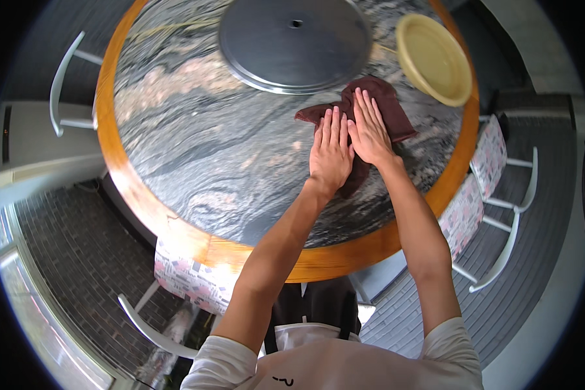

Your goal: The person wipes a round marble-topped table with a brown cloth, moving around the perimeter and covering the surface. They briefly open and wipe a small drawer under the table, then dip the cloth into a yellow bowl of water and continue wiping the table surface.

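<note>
Both palms lie flat on a dark maroon cloth [395,112] spread in folds over the marbled stone top [200,151] of a round table. My left hand [330,153] rests on the cloth's left part, fingers straight and pointing away from me. Just beside it, my right hand [371,131] presses on the cloth too, slightly farther forward, its thumb near the left hand. Neither hand has its fingers curled around the fabric. One cloth corner sticks out to the left, and a lower fold shows under the left wrist; the part beneath my hands is hidden.
A dark round turntable [292,53] sits beyond the cloth. A yellow plastic basin [436,61] stands at the right, near the table's wooden rim [341,261]. Chairs with patterned seats [460,217] are at the right, another chair seat [190,275] at the lower left.
</note>
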A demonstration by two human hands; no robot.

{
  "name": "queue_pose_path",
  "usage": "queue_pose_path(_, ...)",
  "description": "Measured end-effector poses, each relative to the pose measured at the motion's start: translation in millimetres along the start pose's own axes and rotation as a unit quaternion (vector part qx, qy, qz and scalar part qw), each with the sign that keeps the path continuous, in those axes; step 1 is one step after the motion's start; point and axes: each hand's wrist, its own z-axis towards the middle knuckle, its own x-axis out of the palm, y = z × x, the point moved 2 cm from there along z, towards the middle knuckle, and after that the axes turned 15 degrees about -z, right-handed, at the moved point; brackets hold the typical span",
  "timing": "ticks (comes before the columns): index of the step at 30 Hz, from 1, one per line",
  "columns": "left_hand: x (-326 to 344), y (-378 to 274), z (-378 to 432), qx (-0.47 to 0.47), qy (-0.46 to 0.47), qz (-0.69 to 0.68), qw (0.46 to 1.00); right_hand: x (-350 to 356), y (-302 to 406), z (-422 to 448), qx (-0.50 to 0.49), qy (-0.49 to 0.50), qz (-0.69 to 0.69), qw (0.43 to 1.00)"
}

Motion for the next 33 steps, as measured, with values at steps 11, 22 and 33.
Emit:
queue_pose_path(11,-80,122,-94,-0.15,-0.05,-0.007,0.987,1,167,50,-0.106,-0.021,0.003,0.994)
queue_pose_path(22,-82,92,-229,-0.234,-0.017,0.025,0.972,-2,256,-35,-0.197,-0.005,0.103,0.975)
queue_pose_path(33,-20,-62,-212,-0.185,0.062,0.008,0.981,-42,91,-164,-0.078,0.092,0.124,0.985)
